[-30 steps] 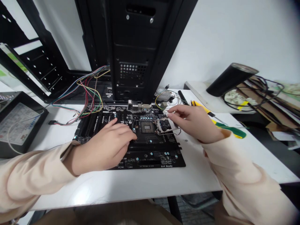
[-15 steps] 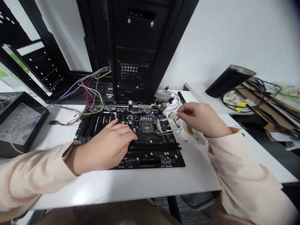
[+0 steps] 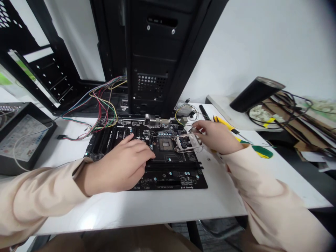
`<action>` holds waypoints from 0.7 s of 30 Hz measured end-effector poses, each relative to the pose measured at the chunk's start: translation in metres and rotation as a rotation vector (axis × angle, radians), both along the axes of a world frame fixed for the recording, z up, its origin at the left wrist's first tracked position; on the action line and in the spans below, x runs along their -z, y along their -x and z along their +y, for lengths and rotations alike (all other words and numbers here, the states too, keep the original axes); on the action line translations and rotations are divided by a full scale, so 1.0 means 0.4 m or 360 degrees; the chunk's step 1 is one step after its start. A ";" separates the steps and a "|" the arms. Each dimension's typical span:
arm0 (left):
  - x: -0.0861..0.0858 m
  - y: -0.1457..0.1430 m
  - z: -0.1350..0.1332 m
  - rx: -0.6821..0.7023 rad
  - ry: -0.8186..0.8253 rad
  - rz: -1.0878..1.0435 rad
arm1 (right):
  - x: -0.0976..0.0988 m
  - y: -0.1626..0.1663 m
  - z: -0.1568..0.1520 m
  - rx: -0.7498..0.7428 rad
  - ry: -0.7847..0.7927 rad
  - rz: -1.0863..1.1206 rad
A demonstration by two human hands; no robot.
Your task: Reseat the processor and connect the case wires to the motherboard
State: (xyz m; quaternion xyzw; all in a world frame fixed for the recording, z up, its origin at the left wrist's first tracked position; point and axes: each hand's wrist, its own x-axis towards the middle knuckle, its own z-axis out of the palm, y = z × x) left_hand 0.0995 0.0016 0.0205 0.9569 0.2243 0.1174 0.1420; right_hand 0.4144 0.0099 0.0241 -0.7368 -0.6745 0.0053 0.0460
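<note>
A black motherboard [image 3: 181, 164] lies on the white table. My left hand [image 3: 124, 161] rests over its expansion slots with nothing in it, the thumb apart and the fingers loosely stretched. Right of that hand is the CPU socket [image 3: 165, 144], its contact area uncovered. The metal load plate [image 3: 195, 141] of the socket is swung up towards the right. My right hand [image 3: 216, 136] pinches the end of the thin CPU socket lever [image 3: 185, 134] beside this plate. Its fingertips partly hide the contact.
Behind the board stands a black computer case [image 3: 154, 56] with coloured wires [image 3: 99, 101]. A power supply [image 3: 25, 136] sits at the left. Yellow-handled pliers [image 3: 223, 122] and a green-yellow screwdriver [image 3: 262, 151] lie right of my right hand. A black cylinder [image 3: 256, 93] leans farther back.
My right hand has moved left and slightly down, its fingertips now at the lever's end. The tools behind it have come into view. My left hand stays on the board.
</note>
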 end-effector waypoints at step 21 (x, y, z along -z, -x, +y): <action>-0.016 -0.012 -0.007 -0.0040 0.0002 0.0130 | -0.052 -0.010 -0.033 -0.0064 -0.0995 0.0916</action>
